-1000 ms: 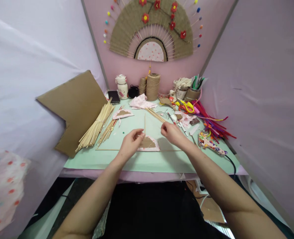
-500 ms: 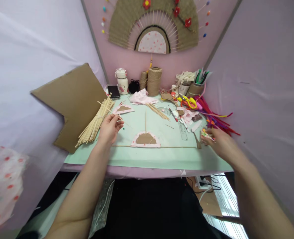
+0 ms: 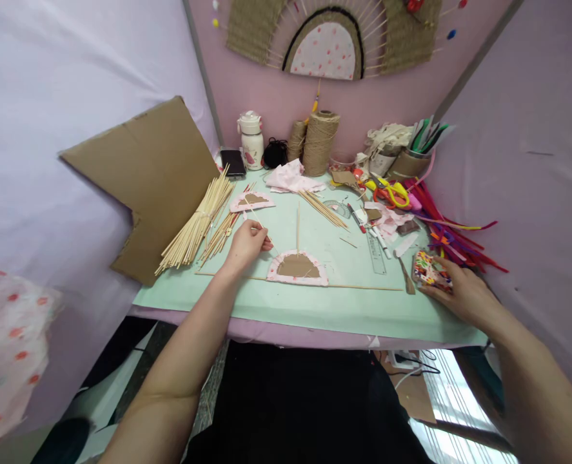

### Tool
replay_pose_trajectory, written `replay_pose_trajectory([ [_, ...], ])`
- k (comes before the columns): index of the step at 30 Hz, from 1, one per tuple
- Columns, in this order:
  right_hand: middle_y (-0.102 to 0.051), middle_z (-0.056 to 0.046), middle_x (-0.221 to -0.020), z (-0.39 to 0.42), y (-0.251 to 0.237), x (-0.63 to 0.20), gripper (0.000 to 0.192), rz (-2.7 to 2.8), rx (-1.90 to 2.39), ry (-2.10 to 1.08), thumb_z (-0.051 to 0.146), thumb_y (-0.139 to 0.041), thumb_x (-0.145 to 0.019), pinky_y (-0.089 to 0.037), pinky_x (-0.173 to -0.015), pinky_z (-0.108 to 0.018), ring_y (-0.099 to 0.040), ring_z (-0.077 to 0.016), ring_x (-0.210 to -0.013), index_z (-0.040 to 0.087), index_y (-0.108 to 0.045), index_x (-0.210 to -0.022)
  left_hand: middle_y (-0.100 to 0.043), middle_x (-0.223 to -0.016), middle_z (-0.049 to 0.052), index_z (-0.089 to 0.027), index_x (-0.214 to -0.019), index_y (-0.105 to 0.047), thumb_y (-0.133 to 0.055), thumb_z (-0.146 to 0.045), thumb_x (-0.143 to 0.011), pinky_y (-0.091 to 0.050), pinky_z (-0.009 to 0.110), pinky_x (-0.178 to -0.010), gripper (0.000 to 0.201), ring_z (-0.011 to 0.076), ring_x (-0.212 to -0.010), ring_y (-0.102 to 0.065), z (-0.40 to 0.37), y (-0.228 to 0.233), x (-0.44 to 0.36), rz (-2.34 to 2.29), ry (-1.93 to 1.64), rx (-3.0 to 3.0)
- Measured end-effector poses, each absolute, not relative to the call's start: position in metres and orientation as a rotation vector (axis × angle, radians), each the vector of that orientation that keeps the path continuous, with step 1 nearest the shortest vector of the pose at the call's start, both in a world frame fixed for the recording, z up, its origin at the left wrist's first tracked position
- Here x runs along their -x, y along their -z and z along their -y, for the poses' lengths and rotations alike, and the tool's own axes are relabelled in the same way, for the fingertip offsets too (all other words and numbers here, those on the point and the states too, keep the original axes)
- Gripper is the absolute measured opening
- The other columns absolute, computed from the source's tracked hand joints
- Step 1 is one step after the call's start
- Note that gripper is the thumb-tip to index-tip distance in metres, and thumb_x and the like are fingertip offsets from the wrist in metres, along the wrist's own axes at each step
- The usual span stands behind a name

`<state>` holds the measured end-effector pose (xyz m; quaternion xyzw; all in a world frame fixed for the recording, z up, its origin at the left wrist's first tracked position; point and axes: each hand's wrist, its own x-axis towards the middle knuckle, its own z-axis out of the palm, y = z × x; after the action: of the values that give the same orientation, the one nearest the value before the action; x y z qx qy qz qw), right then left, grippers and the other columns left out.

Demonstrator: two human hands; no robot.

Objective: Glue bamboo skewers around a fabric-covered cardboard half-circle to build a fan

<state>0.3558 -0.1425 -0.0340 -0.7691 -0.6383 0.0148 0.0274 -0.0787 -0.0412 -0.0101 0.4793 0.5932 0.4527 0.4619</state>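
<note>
My left hand [image 3: 247, 245] pinches a thin bamboo stick [image 3: 253, 209]. Its lower end slants down to the left rim of a half-round cardboard piece [image 3: 298, 265] edged in dotted pink cloth. Behind that piece, another stick [image 3: 298, 225] points straight away from me. A long thin stick [image 3: 363, 288] runs along the piece's straight edge. At the right, my right hand [image 3: 467, 293] has its fingers around a small clear box of many-coloured bits [image 3: 429, 270], which rests on the table. A second half-round piece [image 3: 252, 201] lies beyond my left hand.
Bundled sticks [image 3: 196, 222] and a cardboard sheet [image 3: 155, 167] stand at the left. Twine spools [image 3: 320, 145] and a white bottle [image 3: 251, 142] line the back. Scissors [image 3: 394, 193], a ruler [image 3: 376, 251] and pipe cleaners [image 3: 453, 225] lie right. A decorated fan [image 3: 324, 51] hangs ahead.
The view has shifted. My left hand has brought its stick rightward and down to the near half-round piece. My right hand stays at the box, now with more of its coloured contents showing.
</note>
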Motion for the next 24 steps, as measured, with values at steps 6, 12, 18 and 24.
replay_pose_trajectory([
  [6,-0.054,-0.030,-0.130,0.135,0.045,-0.376,0.071,1.990,2.472,-0.209,0.045,-0.057,-0.083,-0.043,-0.093,-0.043,-0.055,-0.0396,-0.116,0.007,-0.042,-0.141,-0.063,-0.058,-0.001,-0.018,-0.083,-0.046,-0.053,-0.011,-0.084,-0.053,0.021,-0.051,0.009,0.0120,-0.048,-0.064,0.031,0.013,0.076,-1.504,-1.028,-1.209],
  [12,-0.064,-0.026,-0.117,0.142,0.037,-0.380,0.054,1.973,2.376,-0.217,0.045,-0.049,-0.076,-0.047,-0.088,-0.044,-0.061,-0.0380,-0.106,0.008,-0.059,-0.114,-0.061,-0.054,-0.002,-0.019,-0.087,-0.043,-0.047,-0.010,-0.086,-0.053,0.022,-0.048,0.009,0.0136,-0.044,-0.063,0.029,0.018,0.077,-1.478,-1.052,-1.114],
  [18,-0.067,-0.011,-0.082,0.180,-0.023,-0.351,0.048,1.712,2.211,-0.221,0.061,-0.047,-0.072,-0.050,-0.067,-0.041,-0.062,-0.0295,-0.073,0.021,-0.060,-0.095,-0.062,-0.056,-0.002,-0.019,-0.088,-0.043,-0.051,-0.013,-0.084,-0.056,0.025,-0.051,0.011,0.0152,-0.047,-0.066,0.026,0.025,0.077,-1.488,-1.033,-1.132],
  [24,-0.063,-0.006,-0.080,0.185,-0.053,-0.274,0.058,1.165,2.040,-0.771,0.071,-0.069,-0.057,-0.052,-0.059,-0.035,-0.059,-0.0225,-0.068,0.021,-0.062,-0.084,-0.063,-0.057,-0.001,-0.020,-0.088,-0.042,-0.051,-0.012,-0.083,-0.056,0.027,-0.051,0.013,0.0170,-0.049,-0.067,0.024,0.029,0.080,-1.489,-1.058,-1.136],
])
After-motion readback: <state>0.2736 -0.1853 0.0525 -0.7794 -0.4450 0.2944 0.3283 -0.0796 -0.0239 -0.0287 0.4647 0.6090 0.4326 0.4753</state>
